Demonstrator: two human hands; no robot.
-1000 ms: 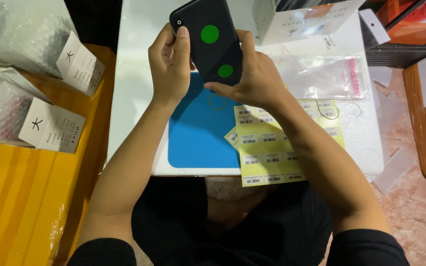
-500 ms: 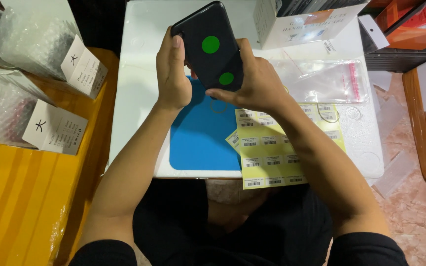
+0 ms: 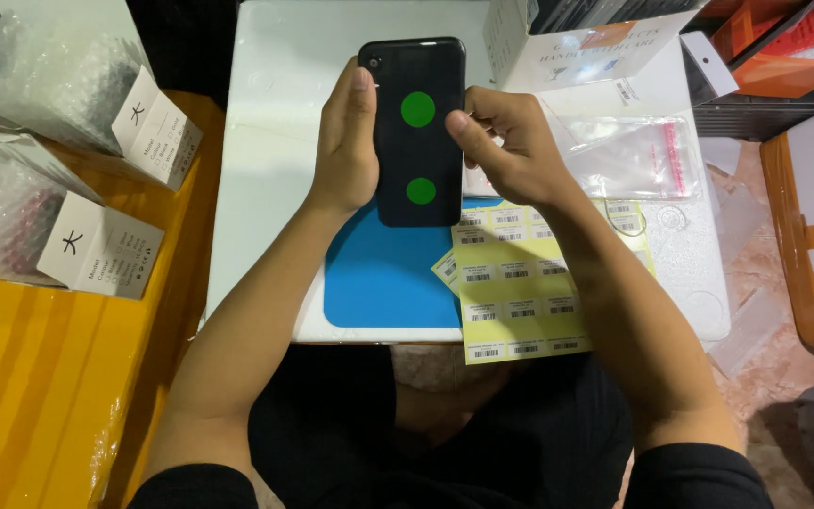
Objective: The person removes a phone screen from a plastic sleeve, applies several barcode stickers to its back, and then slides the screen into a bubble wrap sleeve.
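Left hand (image 3: 346, 151) wraps left edge of black phone (image 3: 416, 132), fingers curled behind. Right hand (image 3: 511, 155) pinches right edge, thumb on back face (two green dots there). Phone held upright above blue mat (image 3: 379, 283), near far part of white table (image 3: 275, 141). Yellow label sheets (image 3: 520, 302) overhang near table edge, right. Clear bag (image 3: 633, 155) farther right. Bare tabletop left of hands; bubble-wrapped packs (image 3: 40, 94) beyond left edge.
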